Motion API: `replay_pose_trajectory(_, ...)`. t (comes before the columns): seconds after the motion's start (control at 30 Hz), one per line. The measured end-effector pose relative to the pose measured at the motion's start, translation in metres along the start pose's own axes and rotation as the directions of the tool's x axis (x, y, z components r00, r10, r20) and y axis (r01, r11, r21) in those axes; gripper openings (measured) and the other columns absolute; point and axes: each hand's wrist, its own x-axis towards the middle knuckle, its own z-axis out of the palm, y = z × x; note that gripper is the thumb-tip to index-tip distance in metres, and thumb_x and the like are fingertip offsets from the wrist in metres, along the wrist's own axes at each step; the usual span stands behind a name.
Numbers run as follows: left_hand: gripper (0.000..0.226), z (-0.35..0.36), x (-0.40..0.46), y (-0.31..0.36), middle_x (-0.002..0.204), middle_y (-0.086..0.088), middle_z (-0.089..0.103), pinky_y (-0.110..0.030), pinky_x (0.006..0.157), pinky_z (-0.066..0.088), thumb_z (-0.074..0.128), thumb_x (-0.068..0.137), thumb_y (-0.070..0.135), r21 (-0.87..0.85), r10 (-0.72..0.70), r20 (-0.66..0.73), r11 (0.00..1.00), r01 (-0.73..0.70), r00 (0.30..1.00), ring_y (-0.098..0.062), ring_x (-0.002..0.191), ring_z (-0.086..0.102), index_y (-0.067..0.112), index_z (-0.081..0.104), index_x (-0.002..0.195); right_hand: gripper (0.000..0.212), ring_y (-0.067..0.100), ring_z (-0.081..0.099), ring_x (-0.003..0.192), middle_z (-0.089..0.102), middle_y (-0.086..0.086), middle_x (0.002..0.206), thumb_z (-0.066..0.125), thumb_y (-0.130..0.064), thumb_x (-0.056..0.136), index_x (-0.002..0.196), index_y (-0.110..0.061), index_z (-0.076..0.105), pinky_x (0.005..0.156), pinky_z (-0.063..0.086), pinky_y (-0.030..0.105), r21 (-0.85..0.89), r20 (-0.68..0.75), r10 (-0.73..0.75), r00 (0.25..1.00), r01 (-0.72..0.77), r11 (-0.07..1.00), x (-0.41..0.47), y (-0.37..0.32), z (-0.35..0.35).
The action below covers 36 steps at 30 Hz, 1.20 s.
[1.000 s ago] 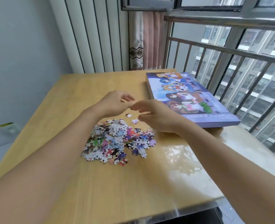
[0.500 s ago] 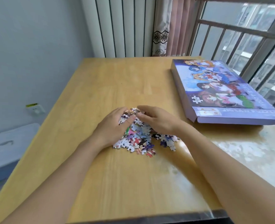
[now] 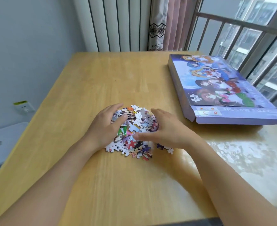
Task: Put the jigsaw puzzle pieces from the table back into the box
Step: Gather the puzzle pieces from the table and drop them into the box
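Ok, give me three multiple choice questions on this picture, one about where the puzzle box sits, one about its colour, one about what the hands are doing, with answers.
1. Where is the puzzle box?
A. right of the pile
B. left of the pile
C. on the floor

2. What colour are the box's sides?
A. red
B. purple
C. green

3. What are the hands doing?
A. lifting the box
B. resting on the bare table
C. cupping the pile of pieces

Answers: 1 A, it lies by the window railing. 2 B, its edges are purple. 3 C, left hand and right hand flank the pile.

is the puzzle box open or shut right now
Shut: the box lies flat on the table with its printed lid on, nothing of its inside showing.
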Motion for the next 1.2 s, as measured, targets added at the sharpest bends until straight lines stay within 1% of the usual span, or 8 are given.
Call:
replay_pose_trajectory(0.13,0.044,0.004,-0.001,0.002,0.151,0.016,0.043,-0.014,0.106,0.027,0.045,0.104,0.037,-0.223,-0.043,0.034,0.974,0.049,0.999,0.005,0.134,0.035,0.032,0.045,0.148,0.139,0.012,0.015,0.148,0.023,-0.013,0.16,0.087,-0.07,0.051,0.159,-0.028,0.011,0.119,0.025,0.034,0.014,0.052,-0.075,0.996,0.074,0.997,0.0,-0.004,0.007)
replay_pose_trajectory(0.27,0.04,0.008,0.002,0.005,0.148,0.012,0.048,0.0,0.09,0.031,0.037,0.107,0.032,-0.37,-0.096,0.036,0.923,0.102,0.995,0.002,0.132,0.041,0.032,0.046,0.146,0.147,0.015,0.009,0.149,0.019,-0.01,0.162,0.088,-0.072,0.045,0.16,-0.034,0.003,0.12,0.025,0.039,-0.046,0.066,-0.127,0.99,0.13,0.99,0.012,-0.011,0.018)
replay_pose_trajectory(0.43,0.04,0.005,0.0,0.002,0.145,0.011,0.051,-0.015,0.105,0.034,0.041,0.105,0.039,-0.436,-0.095,0.046,0.894,0.106,0.994,0.0,0.131,0.046,0.031,0.049,0.144,0.132,0.017,0.024,0.141,0.035,-0.007,0.152,0.086,-0.072,0.05,0.157,-0.037,0.019,0.113,0.035,0.039,-0.167,0.136,-0.145,0.98,0.167,0.972,0.022,-0.018,0.008)
replay_pose_trajectory(0.53,0.052,0.003,0.0,0.001,0.14,0.011,0.055,-0.026,0.114,0.034,0.045,0.092,0.047,-0.451,-0.087,0.044,0.887,0.097,0.995,0.002,0.131,0.046,0.031,0.052,0.141,0.122,0.018,0.032,0.136,0.042,-0.004,0.144,0.086,-0.07,0.053,0.155,-0.036,0.028,0.105,0.039,0.035,-0.151,0.108,-0.154,0.982,0.169,0.974,0.024,-0.02,0.005)
replay_pose_trajectory(0.63,0.05,0.0,-0.001,0.002,0.138,0.012,0.055,-0.028,0.114,0.035,0.054,0.092,0.042,-0.454,-0.087,0.041,0.886,0.096,0.995,0.003,0.13,0.047,0.03,0.052,0.14,0.128,0.019,0.03,0.137,0.039,-0.004,0.146,0.087,-0.069,0.052,0.156,-0.038,0.021,0.107,0.038,0.038,-0.166,0.147,-0.133,0.98,0.156,0.974,0.023,-0.02,-0.001)
replay_pose_trajectory(0.77,0.07,0.0,-0.005,0.001,0.145,0.018,0.049,-0.032,0.117,0.033,0.064,0.077,0.046,-0.409,-0.035,0.109,0.91,0.076,0.993,0.003,0.137,0.04,0.037,0.047,0.143,0.14,0.019,0.028,0.135,0.036,-0.005,0.146,0.088,-0.071,0.046,0.157,-0.039,0.009,0.108,0.039,0.043,-0.286,0.241,-0.096,0.966,0.166,0.944,0.018,-0.022,-0.002)
replay_pose_trajectory(1.03,0.071,-0.001,-0.009,-0.002,0.146,0.024,0.047,-0.039,0.121,0.028,0.066,0.073,0.05,-0.383,0.069,0.119,0.924,-0.019,0.99,0.003,0.141,0.036,0.044,0.047,0.141,0.097,0.018,0.052,0.106,0.05,-0.003,0.12,0.09,-0.05,0.061,0.144,-0.035,0.042,0.077,0.043,0.03,-0.212,0.116,-0.168,0.979,0.189,0.959,0.027,-0.02,-0.007)
replay_pose_trajectory(1.2,0.078,0.0,-0.011,-0.003,0.145,0.024,0.044,-0.018,0.112,0.03,0.079,0.071,0.043,-0.252,0.137,0.114,0.962,-0.105,0.984,0.006,0.136,0.039,0.044,0.045,0.142,0.077,0.017,0.056,0.112,0.06,-0.004,0.124,0.09,-0.033,0.065,0.134,-0.03,0.055,0.08,0.049,0.03,-0.083,0.035,-0.192,0.981,0.194,0.977,0.03,-0.017,-0.004)
